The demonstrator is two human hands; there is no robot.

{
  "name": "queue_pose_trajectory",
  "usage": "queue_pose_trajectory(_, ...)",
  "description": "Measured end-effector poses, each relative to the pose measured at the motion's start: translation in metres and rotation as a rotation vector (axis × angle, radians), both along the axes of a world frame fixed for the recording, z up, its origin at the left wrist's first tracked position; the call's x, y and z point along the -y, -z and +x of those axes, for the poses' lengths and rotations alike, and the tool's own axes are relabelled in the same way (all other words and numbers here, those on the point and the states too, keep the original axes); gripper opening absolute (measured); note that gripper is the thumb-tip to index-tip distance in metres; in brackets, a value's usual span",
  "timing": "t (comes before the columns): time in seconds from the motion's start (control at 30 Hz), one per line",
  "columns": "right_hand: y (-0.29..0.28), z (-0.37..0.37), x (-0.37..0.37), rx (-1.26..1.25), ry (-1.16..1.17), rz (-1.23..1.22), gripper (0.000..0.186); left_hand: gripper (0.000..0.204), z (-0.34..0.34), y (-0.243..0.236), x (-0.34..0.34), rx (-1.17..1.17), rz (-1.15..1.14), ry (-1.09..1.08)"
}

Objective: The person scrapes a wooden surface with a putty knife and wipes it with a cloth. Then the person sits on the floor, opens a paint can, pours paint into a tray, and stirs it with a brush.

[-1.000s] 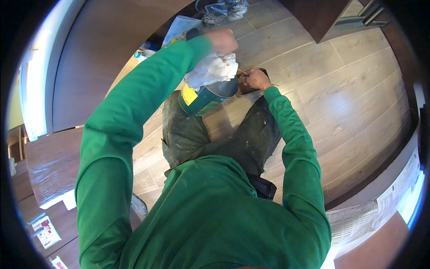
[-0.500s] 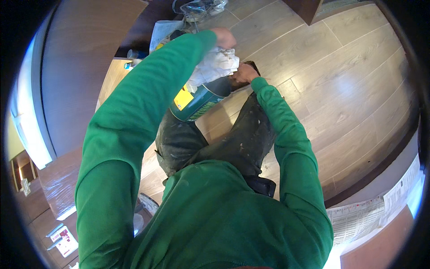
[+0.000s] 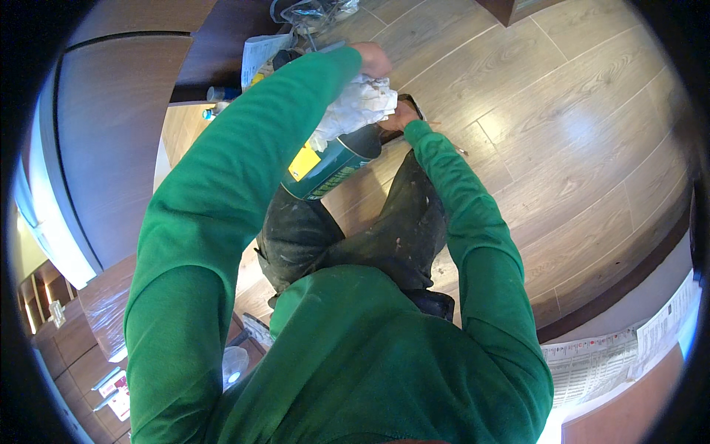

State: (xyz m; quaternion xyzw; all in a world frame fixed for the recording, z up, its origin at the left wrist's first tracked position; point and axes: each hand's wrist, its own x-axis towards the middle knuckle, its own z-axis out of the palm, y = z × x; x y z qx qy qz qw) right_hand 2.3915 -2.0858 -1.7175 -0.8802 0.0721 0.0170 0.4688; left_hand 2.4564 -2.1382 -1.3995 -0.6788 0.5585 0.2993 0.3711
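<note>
My left hand (image 3: 372, 61) is curled just above a crumpled white cloth (image 3: 359, 103); whatever its fingers grip is hidden. The cloth lies over the top of a green can with a yellow label (image 3: 325, 175), which stands between my knees. Right of the can, my right hand (image 3: 400, 117) is closed low beside a dark brown object (image 3: 413, 101), too covered to make out. Its fingertips and what they hold are behind the cloth and hand.
Papers (image 3: 260, 53) and clear plastic bags (image 3: 322, 16) lie beyond the can. A small blue-capped bottle (image 3: 208, 113) stands on a light wooden surface at left. Brown panels (image 3: 122, 140) line the left. Wood-look floor (image 3: 562, 111) extends rightward; printed sheets (image 3: 592, 355) cover a surface at lower right.
My right hand has moved slightly up and left, behind the cloth; the thin stick seen in it earlier is now mostly hidden. The view has shifted a little.
</note>
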Motion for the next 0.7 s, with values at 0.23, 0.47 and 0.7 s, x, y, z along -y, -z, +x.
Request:
queue_pose_trajectory(0.23,-0.031,-0.015,0.016,-0.264,0.019,0.023,0.043,0.034,-0.003,-0.020,-0.002,0.002,0.003,0.076)
queue_pose_trajectory(0.47,-0.111,-0.031,0.027,-0.193,-0.041,-0.157,0.041,0.034,0.007,-0.071,-0.041,-0.018,-0.162,-0.101)
queue_pose_trajectory(0.7,-0.172,-0.028,0.040,-0.373,-0.039,-0.046,0.040,0.032,-0.028,-0.196,-0.189,0.095,-0.664,-0.771)
